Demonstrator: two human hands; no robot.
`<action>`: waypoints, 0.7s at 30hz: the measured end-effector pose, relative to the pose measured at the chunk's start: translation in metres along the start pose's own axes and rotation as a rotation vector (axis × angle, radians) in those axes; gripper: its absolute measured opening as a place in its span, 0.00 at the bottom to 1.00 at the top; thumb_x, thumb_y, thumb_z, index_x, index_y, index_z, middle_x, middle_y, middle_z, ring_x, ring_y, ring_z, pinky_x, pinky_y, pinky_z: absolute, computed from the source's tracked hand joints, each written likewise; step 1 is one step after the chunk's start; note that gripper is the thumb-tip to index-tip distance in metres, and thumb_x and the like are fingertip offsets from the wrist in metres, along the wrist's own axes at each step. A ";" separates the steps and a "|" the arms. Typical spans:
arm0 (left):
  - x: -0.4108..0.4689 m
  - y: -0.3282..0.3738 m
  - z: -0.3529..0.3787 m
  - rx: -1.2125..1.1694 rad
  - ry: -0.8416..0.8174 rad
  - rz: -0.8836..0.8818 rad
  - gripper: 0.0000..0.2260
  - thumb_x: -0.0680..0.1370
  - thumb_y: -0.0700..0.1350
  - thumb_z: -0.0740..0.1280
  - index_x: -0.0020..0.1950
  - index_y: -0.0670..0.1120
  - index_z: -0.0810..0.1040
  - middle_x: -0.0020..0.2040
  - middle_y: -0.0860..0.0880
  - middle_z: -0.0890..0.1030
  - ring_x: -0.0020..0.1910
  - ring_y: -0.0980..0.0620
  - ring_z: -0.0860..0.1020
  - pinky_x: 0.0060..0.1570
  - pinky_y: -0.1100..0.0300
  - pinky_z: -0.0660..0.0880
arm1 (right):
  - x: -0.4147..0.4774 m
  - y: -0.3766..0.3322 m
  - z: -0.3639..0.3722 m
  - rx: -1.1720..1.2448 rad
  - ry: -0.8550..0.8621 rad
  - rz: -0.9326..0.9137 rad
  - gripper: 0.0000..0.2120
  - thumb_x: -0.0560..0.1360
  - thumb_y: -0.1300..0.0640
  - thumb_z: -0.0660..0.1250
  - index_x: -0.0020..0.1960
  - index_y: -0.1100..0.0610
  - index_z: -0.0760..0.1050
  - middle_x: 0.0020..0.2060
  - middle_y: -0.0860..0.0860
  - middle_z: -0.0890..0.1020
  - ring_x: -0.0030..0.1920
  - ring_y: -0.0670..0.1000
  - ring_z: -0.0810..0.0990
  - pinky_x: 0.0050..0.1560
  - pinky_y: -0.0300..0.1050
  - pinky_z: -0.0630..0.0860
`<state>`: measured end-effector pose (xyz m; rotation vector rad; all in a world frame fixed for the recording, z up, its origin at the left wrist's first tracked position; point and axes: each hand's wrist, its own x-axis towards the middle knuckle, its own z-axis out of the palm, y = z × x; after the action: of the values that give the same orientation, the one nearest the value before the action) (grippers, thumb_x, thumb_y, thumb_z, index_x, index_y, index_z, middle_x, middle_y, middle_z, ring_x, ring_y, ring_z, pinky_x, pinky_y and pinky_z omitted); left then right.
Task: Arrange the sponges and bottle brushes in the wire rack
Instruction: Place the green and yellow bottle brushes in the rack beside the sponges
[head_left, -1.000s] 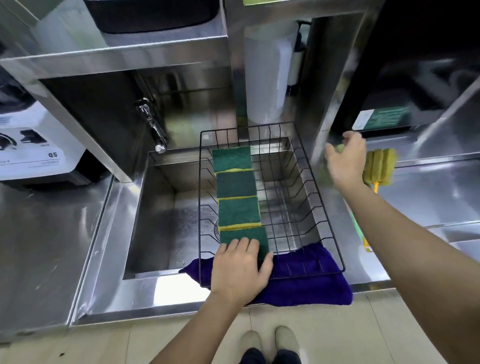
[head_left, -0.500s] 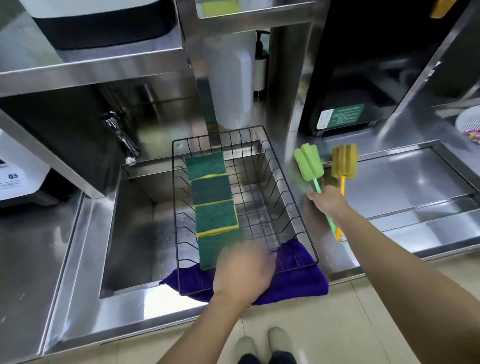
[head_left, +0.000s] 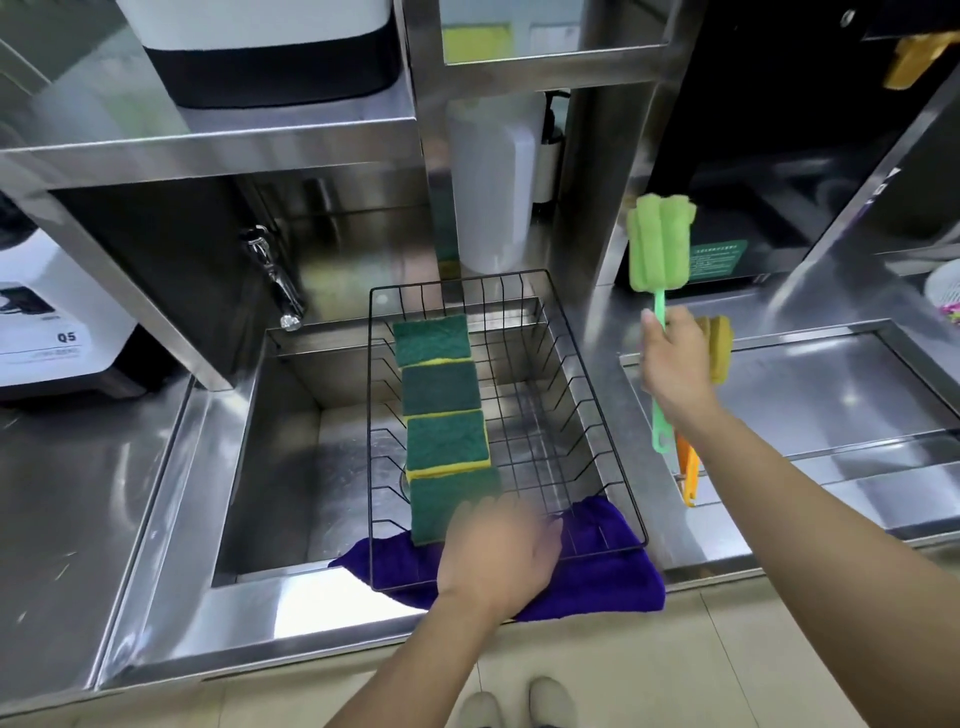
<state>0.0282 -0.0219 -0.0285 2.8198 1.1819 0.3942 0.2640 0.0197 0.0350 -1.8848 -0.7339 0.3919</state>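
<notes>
Sponges (head_left: 441, 395), four of them with dark green scouring faces and yellow backs, stand in a row down the left side of the black wire rack (head_left: 587, 415), which sits over the steel sink (head_left: 291, 415) with its near end on a purple cloth (head_left: 597, 577). The only writing we can read is "Q5" on the white appliance (head_left: 57, 332) at far left; a green label (head_left: 719, 262) on the dark machine behind the right hand is too small to make out.

Our right hand (head_left: 675, 369) is clenched on the thin stem of the green bottle brush (head_left: 660, 244), whose foam head is lifted upright, above and to the right of the rack; the stem's tail shows below the wrist. A second, yellow-headed brush (head_left: 719, 353) with an orange handle lies on the table just behind that hand, partly hidden by it. Our left hand (head_left: 498, 556) rests, fingers curled, at the rack's near edge, touching the nearest sponge; its grip is blurred, so we cannot tell whether it clasps the sponge or the wire.

To the right of the sponge row, the rack's whole right half lies open. A steel upright post (head_left: 597, 208) rises close beside the rack's far right corner, and a tap (head_left: 275, 280) juts over the sink's far left corner.
</notes>
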 end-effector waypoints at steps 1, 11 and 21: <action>0.000 0.000 0.000 -0.002 0.000 -0.002 0.20 0.75 0.57 0.56 0.33 0.45 0.77 0.30 0.49 0.78 0.29 0.48 0.75 0.32 0.56 0.71 | -0.004 -0.010 0.005 0.021 -0.046 -0.001 0.13 0.78 0.50 0.55 0.35 0.50 0.61 0.29 0.48 0.67 0.29 0.49 0.65 0.35 0.49 0.65; 0.000 0.000 -0.002 0.009 -0.018 -0.008 0.21 0.75 0.58 0.55 0.34 0.46 0.78 0.31 0.49 0.79 0.30 0.49 0.76 0.34 0.56 0.72 | -0.047 -0.022 0.077 0.171 -0.414 0.336 0.04 0.81 0.59 0.51 0.53 0.58 0.62 0.33 0.52 0.68 0.28 0.49 0.65 0.26 0.43 0.68; 0.000 0.000 0.000 0.002 -0.037 -0.002 0.20 0.76 0.57 0.55 0.36 0.46 0.78 0.32 0.49 0.79 0.32 0.49 0.76 0.35 0.55 0.71 | -0.059 0.019 0.105 -0.191 -0.491 0.248 0.11 0.81 0.57 0.51 0.58 0.64 0.62 0.49 0.64 0.80 0.46 0.55 0.74 0.45 0.45 0.64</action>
<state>0.0284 -0.0222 -0.0281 2.8150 1.1786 0.3393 0.1651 0.0507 -0.0301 -2.0915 -0.8825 0.9970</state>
